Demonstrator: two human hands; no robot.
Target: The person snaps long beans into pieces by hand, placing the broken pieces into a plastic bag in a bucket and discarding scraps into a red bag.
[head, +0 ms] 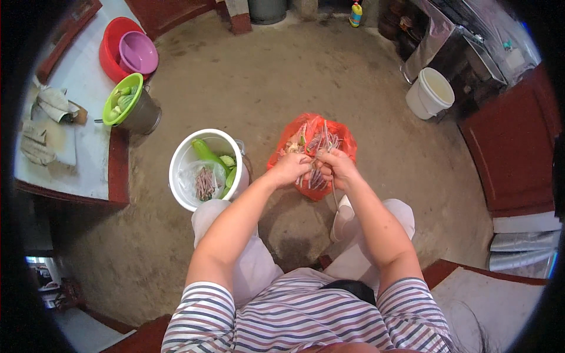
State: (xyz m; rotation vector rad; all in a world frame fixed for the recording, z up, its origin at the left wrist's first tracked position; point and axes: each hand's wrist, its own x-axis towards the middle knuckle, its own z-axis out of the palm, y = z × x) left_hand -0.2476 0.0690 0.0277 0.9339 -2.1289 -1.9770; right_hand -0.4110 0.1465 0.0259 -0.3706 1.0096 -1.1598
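My left hand and my right hand meet over an open red plastic bag. Thin purplish long beans run through the fingers of my right hand, and one strand hangs down towards my shoe. The left fingertips pinch a bean close to the right hand; its end is hidden. More long beans lie in the bag beneath. To the left stands a white bucket holding green gourds and a clear plastic bag of short bean pieces.
A white pail stands at right by a sink. At left, a lime-green basin of vegetables tops a dark bucket, near red and purple basins. A yellow bottle stands at the back.
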